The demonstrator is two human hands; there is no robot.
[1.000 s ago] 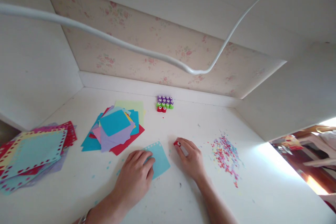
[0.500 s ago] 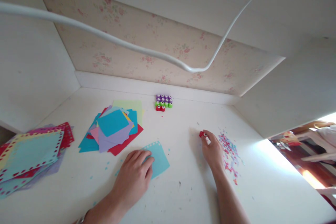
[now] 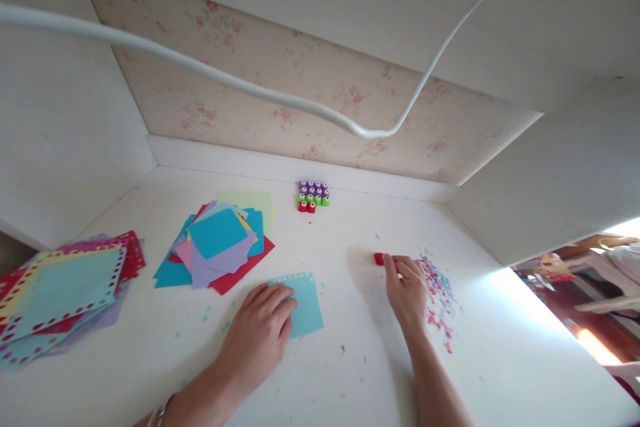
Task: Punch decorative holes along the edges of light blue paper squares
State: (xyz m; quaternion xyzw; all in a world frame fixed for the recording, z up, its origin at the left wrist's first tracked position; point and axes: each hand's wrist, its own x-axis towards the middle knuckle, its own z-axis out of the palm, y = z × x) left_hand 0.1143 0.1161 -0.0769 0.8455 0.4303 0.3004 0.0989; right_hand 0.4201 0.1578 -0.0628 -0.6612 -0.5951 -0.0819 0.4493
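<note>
My left hand (image 3: 267, 323) lies palm down over the left part of a light-blue square of paper (image 3: 307, 310), fingers loosely bent and thumb apart. A row of small punched holes runs along the paper's far edge. To the right, clear of the sheet, my right hand (image 3: 407, 290) is closed around a small red craft punch (image 3: 379, 259); its red end sticks out past the fingertips and the rest is mostly covered. Beside this hand lies a scatter of tiny coloured paper bits (image 3: 440, 300).
Small purple, green and red punches (image 3: 313, 195) stand in rows near the back wall. Plain coloured paper sheets (image 3: 220, 233) are heaped left of centre. Sheets with punched borders (image 3: 70, 287) lie stacked at far left. A white cable (image 3: 300, 103) hangs across the view above.
The red punch has turned in my right hand, so its white part is now mostly hidden. The light-blue paper has rotated slightly under my left hand.
</note>
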